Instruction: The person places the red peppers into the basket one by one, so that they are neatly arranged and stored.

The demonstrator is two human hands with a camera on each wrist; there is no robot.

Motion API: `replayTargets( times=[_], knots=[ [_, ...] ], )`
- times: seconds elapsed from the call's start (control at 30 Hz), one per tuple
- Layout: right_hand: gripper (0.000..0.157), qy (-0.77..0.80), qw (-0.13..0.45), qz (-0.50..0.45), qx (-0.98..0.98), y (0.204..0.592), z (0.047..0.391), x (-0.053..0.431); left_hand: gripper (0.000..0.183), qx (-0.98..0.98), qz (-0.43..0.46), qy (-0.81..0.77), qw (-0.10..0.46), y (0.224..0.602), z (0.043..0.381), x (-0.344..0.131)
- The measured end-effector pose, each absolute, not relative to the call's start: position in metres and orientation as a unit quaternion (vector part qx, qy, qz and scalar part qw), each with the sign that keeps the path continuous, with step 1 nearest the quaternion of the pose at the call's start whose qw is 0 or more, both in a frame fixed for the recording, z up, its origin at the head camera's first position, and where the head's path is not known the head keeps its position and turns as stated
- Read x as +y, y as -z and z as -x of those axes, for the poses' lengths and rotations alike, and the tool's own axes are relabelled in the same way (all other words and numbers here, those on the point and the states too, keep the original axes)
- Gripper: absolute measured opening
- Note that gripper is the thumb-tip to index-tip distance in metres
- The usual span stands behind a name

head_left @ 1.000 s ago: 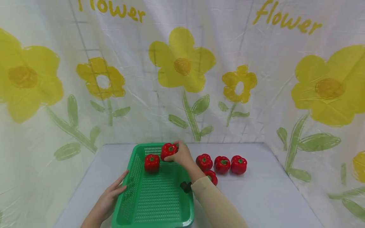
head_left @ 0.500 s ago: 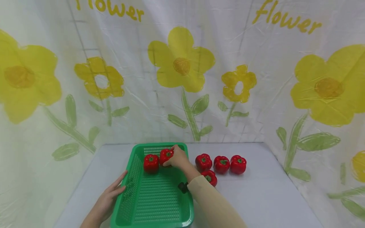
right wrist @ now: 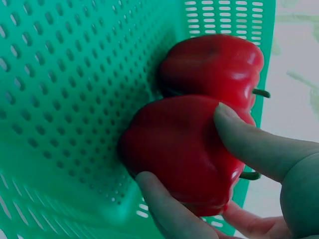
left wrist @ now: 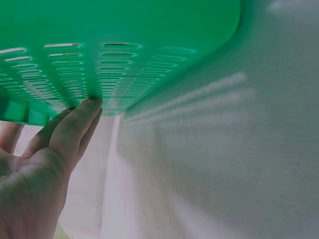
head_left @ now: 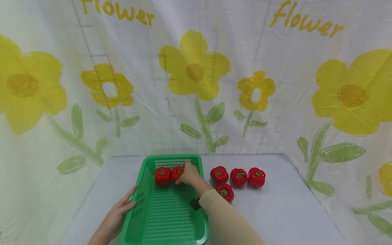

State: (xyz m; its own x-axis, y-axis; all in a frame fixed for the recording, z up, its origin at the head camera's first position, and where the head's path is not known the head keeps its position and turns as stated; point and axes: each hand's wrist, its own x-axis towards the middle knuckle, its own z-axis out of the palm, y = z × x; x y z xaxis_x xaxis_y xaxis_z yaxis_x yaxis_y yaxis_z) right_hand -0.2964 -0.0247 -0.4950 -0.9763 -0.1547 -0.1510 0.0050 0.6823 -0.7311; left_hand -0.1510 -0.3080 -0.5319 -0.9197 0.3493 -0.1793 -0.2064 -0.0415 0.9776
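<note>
Inside the green plastic basket (head_left: 171,217) my right hand (head_left: 190,174) grips a red bell pepper (head_left: 177,173). Thumb and fingers lie on opposite sides of this pepper (right wrist: 182,149) in the right wrist view, and it stands on the perforated floor. Right beside it, on its left in the head view, is another red bell pepper (head_left: 162,177), near the basket's far end. My left hand (head_left: 117,212) is at the basket's left side. In the left wrist view its fairly straight fingers (left wrist: 75,129) touch the outside of the slotted wall.
To the basket's right, several red bell peppers stand on the pale table (head_left: 284,211); the nearest pepper (head_left: 225,193) is partly behind my right sleeve (head_left: 228,217). A black wrist device (head_left: 195,204) shows below my right wrist. A flower-printed curtain (head_left: 147,129) hangs behind the table.
My right hand has lowered the bell pepper from near the basket's far rim onto its floor, beside the other pepper. My left hand has stayed at the basket's side.
</note>
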Motion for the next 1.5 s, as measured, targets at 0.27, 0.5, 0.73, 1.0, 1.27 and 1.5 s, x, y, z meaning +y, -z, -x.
replayTargets(
  times=[0.27, 0.5, 0.73, 1.0, 1.27, 1.5],
  knots=[
    [0.084, 0.398, 0.104, 0.031, 0.911, 0.496, 0.297, -0.024, 0.064, 0.659, -0.069, -0.722, 0.197, 0.532, 0.154, -0.308],
    [0.093, 0.408, 0.101, 0.045, 0.906, 0.486, 0.293, -0.02, 0.063, 0.658, -0.07, -0.724, 0.196, 0.534, 0.152, -0.309],
    [0.088, 0.424, 0.089, 0.063, 0.899, 0.465, 0.287, -0.012, 0.064, 0.661, -0.061, -0.72, 0.199, 0.532, 0.152, -0.31],
    [0.089, 0.458, 0.076, 0.084, 0.882, 0.439, 0.267, 0.005, 0.062, 0.629, -0.073, -0.742, 0.219, 0.532, 0.151, -0.31],
    [0.086, 0.491, 0.066, 0.104, 0.863, 0.413, 0.245, 0.03, 0.063, 0.631, -0.077, -0.742, 0.214, 0.532, 0.152, -0.31],
    [0.084, 0.525, 0.044, 0.108, 0.843, 0.41, 0.235, 0.058, 0.063, 0.638, -0.072, -0.736, 0.214, 0.532, 0.152, -0.309]
  ],
)
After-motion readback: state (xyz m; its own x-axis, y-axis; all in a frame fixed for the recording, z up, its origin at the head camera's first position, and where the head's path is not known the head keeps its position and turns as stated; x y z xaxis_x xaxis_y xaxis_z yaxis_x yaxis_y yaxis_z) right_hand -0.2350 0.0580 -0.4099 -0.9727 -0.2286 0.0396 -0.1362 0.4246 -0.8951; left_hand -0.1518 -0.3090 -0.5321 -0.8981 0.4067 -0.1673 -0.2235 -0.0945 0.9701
